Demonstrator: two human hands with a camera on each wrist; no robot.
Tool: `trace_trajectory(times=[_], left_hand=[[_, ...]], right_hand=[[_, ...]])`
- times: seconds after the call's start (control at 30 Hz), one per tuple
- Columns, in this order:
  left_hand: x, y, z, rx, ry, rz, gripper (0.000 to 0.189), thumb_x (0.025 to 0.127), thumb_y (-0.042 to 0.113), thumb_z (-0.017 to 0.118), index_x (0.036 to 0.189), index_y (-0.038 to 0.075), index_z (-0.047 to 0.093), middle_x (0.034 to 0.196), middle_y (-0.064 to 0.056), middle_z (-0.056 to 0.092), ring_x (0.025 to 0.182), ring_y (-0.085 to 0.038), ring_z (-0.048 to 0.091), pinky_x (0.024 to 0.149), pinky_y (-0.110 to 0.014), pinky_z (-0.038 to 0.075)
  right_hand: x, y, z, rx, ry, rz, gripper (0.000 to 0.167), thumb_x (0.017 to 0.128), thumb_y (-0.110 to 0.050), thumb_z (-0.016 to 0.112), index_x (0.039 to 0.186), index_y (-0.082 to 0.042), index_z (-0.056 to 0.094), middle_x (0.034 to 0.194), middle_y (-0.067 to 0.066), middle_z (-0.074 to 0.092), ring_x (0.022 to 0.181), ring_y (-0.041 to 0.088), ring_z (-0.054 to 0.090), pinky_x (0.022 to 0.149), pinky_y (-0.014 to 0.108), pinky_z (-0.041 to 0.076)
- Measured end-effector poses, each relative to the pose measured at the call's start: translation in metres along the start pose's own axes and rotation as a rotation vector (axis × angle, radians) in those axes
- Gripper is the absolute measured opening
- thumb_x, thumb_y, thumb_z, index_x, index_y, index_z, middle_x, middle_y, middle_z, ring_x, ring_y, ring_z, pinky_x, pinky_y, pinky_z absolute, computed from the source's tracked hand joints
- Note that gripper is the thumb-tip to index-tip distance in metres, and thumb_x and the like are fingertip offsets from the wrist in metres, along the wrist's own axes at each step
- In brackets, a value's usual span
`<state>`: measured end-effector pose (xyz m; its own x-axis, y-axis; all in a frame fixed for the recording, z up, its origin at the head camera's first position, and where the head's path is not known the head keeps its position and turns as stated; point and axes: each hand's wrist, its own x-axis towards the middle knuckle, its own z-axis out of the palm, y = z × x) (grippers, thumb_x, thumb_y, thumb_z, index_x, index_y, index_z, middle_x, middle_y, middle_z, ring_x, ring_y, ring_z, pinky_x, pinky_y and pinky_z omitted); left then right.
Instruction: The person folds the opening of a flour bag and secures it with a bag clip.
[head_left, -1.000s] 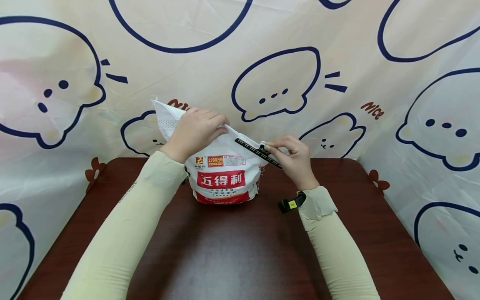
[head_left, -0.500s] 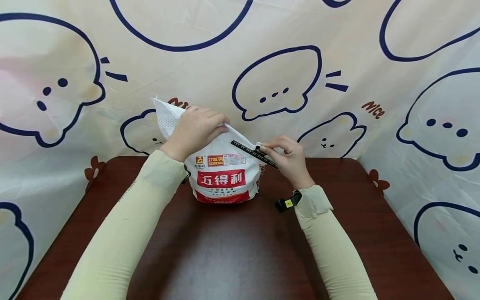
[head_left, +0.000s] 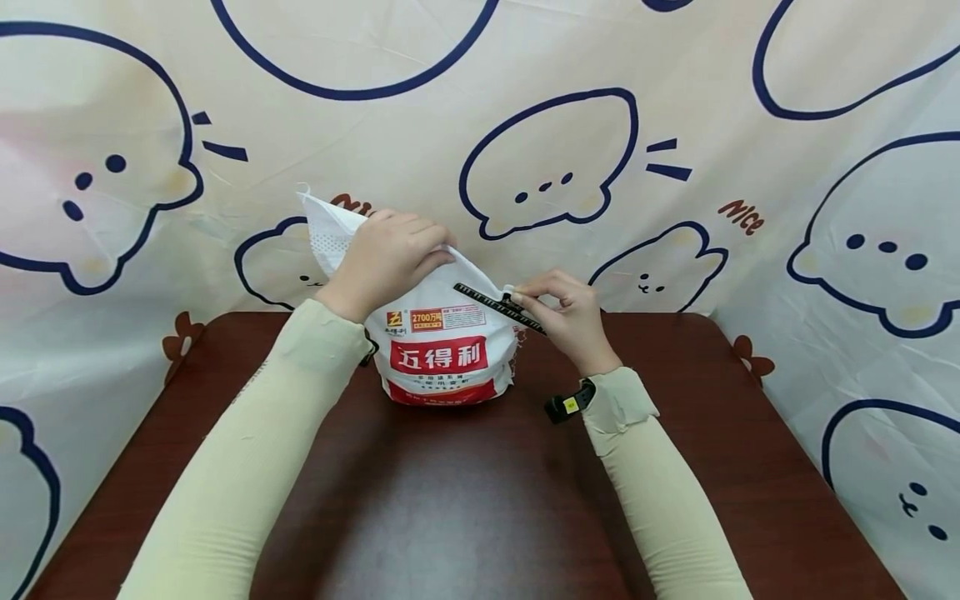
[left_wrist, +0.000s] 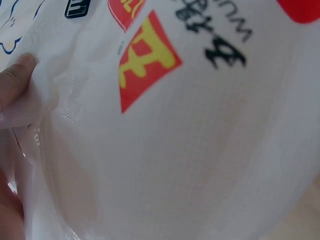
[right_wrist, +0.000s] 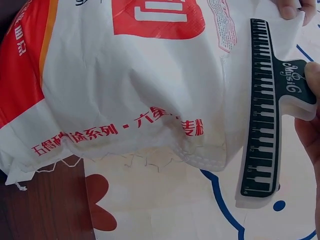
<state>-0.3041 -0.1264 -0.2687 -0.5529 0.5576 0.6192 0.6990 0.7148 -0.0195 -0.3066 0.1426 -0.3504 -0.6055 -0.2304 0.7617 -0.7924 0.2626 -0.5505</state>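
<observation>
A white flour bag with red printed labels stands on the table, its top corner drawn up to the left. My left hand grips the folded top edge; in the left wrist view, a thumb presses on the white bag surface. Against the right part of that edge lies a long black-and-white clip with a piano-key pattern. My right hand pinches the clip's handle between thumb and fingers. The clip's lower end sticks out past the bag. How far the bag sits between its jaws cannot be told.
The dark brown table extends in front of the bag and to both sides. Behind it hangs a pale curtain with blue cartoon outlines. A black strap device is on my right wrist.
My right hand has shifted slightly left with the clip, so the clip lies further across the bag's top. My left hand keeps its hold, and the bag stays in place.
</observation>
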Motion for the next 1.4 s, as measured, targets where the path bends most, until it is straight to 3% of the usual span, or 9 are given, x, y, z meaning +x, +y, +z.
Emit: trace_trajectory(times=[0.23, 0.53, 0.9, 1.4], left_hand=[[0.0, 0.0, 0.001, 0.003, -0.012, -0.012, 0.019, 0.095, 0.024, 0.073, 0.107, 0.009, 0.074, 0.102, -0.009, 0.076, 0.098, -0.027, 0.07, 0.086, -0.045, 0.05], [-0.001, 0.0, -0.002, -0.014, -0.029, -0.017, 0.019, 0.096, 0.023, 0.073, 0.108, 0.009, 0.073, 0.103, -0.009, 0.075, 0.099, -0.027, 0.07, 0.087, -0.045, 0.05], [-0.001, 0.001, -0.002, -0.008, -0.049, -0.027, 0.021, 0.096, 0.024, 0.072, 0.111, 0.009, 0.073, 0.106, -0.01, 0.075, 0.102, -0.028, 0.069, 0.089, -0.045, 0.05], [-0.005, 0.001, -0.001, 0.038, -0.017, 0.039, 0.023, 0.095, 0.024, 0.074, 0.112, 0.008, 0.073, 0.106, -0.011, 0.075, 0.102, -0.029, 0.07, 0.088, -0.046, 0.052]], right_hand=[[-0.001, -0.001, 0.001, -0.06, -0.023, -0.028, 0.007, 0.084, 0.001, 0.08, 0.09, -0.003, 0.08, 0.091, 0.008, 0.074, 0.087, 0.022, 0.069, 0.074, 0.02, 0.056], [-0.007, 0.0, 0.004, -0.048, -0.009, 0.016, 0.011, 0.082, 0.002, 0.082, 0.093, -0.001, 0.079, 0.095, 0.01, 0.074, 0.091, 0.024, 0.069, 0.071, 0.018, 0.057], [-0.015, 0.003, 0.006, 0.002, 0.018, 0.078, 0.021, 0.086, -0.004, 0.081, 0.106, -0.002, 0.078, 0.098, 0.011, 0.07, 0.091, 0.022, 0.066, 0.072, 0.02, 0.058], [-0.018, 0.004, 0.009, 0.016, 0.04, 0.099, 0.022, 0.087, -0.004, 0.079, 0.109, -0.002, 0.077, 0.103, 0.01, 0.069, 0.093, 0.02, 0.067, 0.076, 0.027, 0.06]])
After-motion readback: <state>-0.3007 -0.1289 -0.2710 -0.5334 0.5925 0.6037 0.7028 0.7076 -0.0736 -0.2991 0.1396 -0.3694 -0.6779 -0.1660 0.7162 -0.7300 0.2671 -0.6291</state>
